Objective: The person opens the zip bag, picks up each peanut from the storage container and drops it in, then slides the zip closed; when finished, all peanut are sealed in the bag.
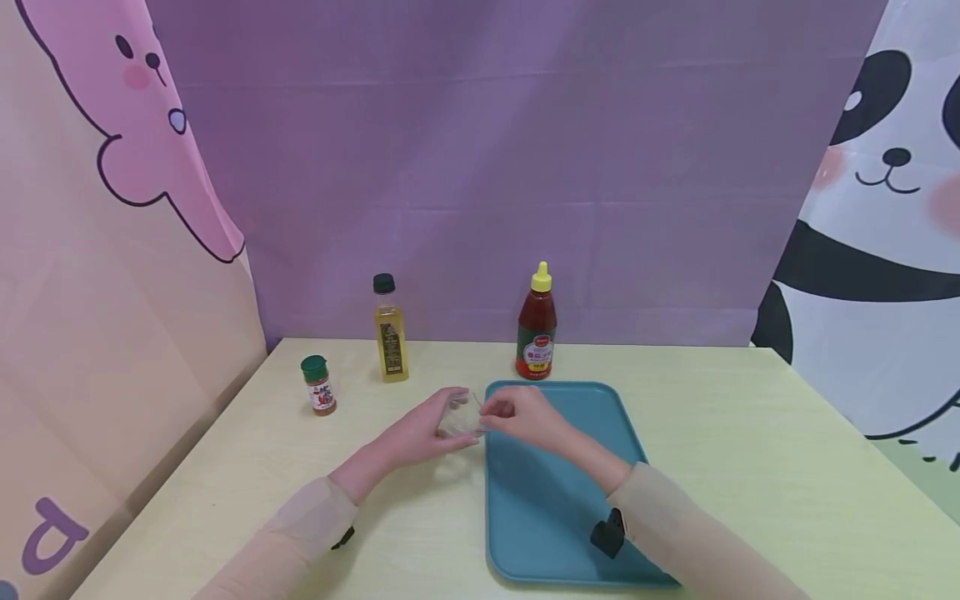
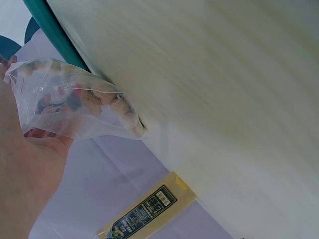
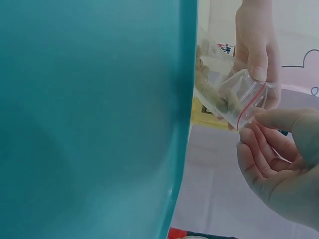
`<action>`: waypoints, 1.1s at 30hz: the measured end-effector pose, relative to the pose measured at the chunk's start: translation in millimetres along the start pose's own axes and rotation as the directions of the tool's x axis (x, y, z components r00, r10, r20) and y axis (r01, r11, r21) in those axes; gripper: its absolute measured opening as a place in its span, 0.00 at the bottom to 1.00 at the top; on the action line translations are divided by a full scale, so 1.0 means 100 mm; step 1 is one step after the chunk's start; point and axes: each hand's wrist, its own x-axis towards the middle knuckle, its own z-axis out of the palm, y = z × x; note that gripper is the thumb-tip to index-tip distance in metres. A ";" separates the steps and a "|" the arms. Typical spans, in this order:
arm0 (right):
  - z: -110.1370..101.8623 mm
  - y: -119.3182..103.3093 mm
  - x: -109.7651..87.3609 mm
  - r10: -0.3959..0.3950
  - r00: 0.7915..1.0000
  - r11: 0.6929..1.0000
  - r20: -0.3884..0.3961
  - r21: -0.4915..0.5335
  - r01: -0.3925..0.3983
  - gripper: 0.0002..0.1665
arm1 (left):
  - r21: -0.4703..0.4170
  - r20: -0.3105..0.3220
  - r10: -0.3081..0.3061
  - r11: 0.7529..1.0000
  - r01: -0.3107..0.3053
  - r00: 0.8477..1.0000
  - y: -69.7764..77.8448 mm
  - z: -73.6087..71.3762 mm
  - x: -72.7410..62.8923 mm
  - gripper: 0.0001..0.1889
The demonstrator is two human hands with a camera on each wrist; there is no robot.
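Note:
A clear zip bag [image 1: 460,417] with light brown lumpy pieces inside is held up between both hands, by the left edge of the blue tray [image 1: 540,525]. My left hand [image 1: 416,432] grips the bag's side, thumb along the front in the right wrist view. At the bag's mouth, close to the red zip strip [image 3: 251,106], my right hand [image 1: 528,417] pinches the plastic between thumb and fingertips. In the left wrist view the bag [image 2: 75,107] hangs tilted, its pieces gathered along the lower edge.
A small green-capped spice jar [image 1: 321,390] and an oil bottle [image 1: 392,337] stand at the back left of the table. Behind the tray is a red sauce bottle [image 1: 537,329] with a yellow nozzle. A purple cloth [image 1: 480,167] hangs beyond the back edge.

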 end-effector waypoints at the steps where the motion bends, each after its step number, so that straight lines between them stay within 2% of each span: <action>1: 0.00 0.00 0.00 -0.001 1.000 1.000 -0.004 0.003 0.001 0.11 | -0.003 0.000 0.001 1.000 -0.001 1.000 0.00 0.00 0.00 0.42; 12: -0.02 -0.02 -0.02 -0.005 0.999 1.000 -0.039 0.003 0.006 0.10 | -0.011 -0.007 0.008 1.000 -0.008 1.000 0.05 -0.01 0.00 0.41; 19: -0.11 -0.10 -0.05 -0.029 0.999 1.000 -0.043 0.010 0.029 0.10 | 0.030 -0.051 0.029 0.999 -0.027 0.998 0.05 -0.01 -0.01 0.41; 22: -0.13 -0.12 -0.09 -0.033 0.999 0.999 -0.008 -0.009 0.033 0.11 | 0.068 -0.089 0.041 0.997 -0.035 0.995 0.05 0.00 -0.01 0.42; 26: -0.13 -0.12 -0.12 -0.048 0.996 0.999 0.081 -0.015 0.049 0.16 | 0.107 -0.136 0.072 0.993 -0.057 0.988 0.04 0.00 -0.01 0.42; 30: -0.09 -0.12 -0.13 -0.081 0.985 0.996 0.154 0.044 0.075 0.22 | 0.123 -0.160 0.083 0.990 -0.064 0.984 0.05 -0.01 -0.01 0.42; 33: -0.06 -0.13 -0.13 -0.090 0.982 0.995 0.167 0.066 0.080 0.20 | 0.135 -0.174 0.095 0.988 -0.071 0.980 0.05 -0.01 -0.01 0.40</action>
